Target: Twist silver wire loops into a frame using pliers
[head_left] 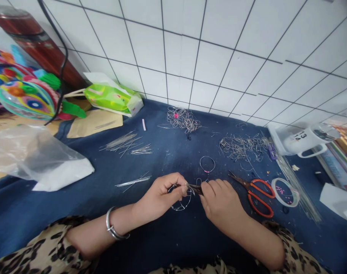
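Observation:
Pinched in the fingers of my left hand [163,193] is a round silvery wire frame [181,209], its loop hanging below the fingertips. My right hand [222,199] is closed around a dark pair of pliers [196,189]. The jaws meet the wire right beside my left fingertips; exactly how they grip it is too small to tell. Just beyond my hands lies a thin wire ring [207,164] with several pink beads at its near side. Orange-handled scissors [260,195] rest to the right of my right hand, blades partly apart.
Straight wire pieces [133,182] lie left of my hands, with more bundles behind. Tangled wire heaps [183,120] sit toward the tiled wall. On the right are a round bead container [285,192], long rods [298,186] and a white mug [307,140]. A plastic bag [33,152] lies left.

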Demonstrator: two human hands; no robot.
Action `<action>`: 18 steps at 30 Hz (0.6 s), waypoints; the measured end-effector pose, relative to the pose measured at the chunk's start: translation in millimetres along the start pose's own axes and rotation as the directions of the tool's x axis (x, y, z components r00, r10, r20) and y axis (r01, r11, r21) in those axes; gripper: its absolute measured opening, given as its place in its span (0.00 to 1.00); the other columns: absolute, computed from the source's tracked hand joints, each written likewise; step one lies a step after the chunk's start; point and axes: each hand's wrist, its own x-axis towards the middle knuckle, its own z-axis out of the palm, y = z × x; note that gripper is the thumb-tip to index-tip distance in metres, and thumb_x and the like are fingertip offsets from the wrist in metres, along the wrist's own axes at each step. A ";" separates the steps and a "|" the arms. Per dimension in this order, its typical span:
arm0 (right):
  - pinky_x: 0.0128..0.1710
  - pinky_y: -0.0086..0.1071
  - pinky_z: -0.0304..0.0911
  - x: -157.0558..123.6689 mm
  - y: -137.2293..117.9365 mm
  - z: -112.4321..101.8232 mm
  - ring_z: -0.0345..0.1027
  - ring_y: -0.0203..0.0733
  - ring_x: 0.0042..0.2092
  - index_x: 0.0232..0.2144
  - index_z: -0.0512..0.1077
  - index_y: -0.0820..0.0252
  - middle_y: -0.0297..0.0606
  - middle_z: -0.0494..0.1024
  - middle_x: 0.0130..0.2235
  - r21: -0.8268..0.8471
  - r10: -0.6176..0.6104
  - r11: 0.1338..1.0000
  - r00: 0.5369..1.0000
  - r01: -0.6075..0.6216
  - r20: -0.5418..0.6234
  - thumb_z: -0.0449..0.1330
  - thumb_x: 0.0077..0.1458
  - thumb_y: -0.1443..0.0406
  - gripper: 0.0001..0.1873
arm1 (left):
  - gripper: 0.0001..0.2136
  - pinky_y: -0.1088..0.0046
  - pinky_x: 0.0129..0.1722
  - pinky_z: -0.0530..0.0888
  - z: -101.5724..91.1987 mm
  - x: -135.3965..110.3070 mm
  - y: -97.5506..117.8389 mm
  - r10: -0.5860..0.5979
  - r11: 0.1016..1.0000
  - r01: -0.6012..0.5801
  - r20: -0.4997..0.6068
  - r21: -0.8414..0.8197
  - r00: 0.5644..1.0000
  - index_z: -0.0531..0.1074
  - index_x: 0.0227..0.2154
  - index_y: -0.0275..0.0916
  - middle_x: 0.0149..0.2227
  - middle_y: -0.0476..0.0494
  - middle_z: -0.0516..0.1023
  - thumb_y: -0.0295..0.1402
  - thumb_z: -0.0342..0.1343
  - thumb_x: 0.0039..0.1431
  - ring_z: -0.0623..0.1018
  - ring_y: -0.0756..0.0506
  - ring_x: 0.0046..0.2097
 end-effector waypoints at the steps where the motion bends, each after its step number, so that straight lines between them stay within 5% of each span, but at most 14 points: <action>1: 0.32 0.37 0.50 0.0 -0.3 0.3 0.58 0.42 0.32 0.36 0.68 0.65 0.39 0.68 0.29 -0.003 0.002 1.000 1.000 -0.002 -0.004 0.50 0.56 0.67 0.09 | 0.05 0.76 0.30 0.67 0.3 0.0 0.1 0.006 1.000 -0.006 -0.005 0.009 1.000 0.68 0.28 0.34 0.27 0.48 0.70 0.27 0.49 0.58 0.69 0.52 0.28; 18: 0.32 0.35 0.51 0.4 -1.1 5.1 0.58 0.41 0.31 0.34 0.68 0.65 0.39 0.68 0.28 0.035 -0.006 0.999 0.999 0.008 -0.044 0.49 0.56 0.67 0.09 | 0.07 0.76 0.29 0.66 2.2 -2.4 -2.3 0.060 0.992 -0.054 -0.055 0.115 0.997 0.66 0.28 0.35 0.25 0.49 0.68 0.30 0.47 0.60 0.68 0.52 0.27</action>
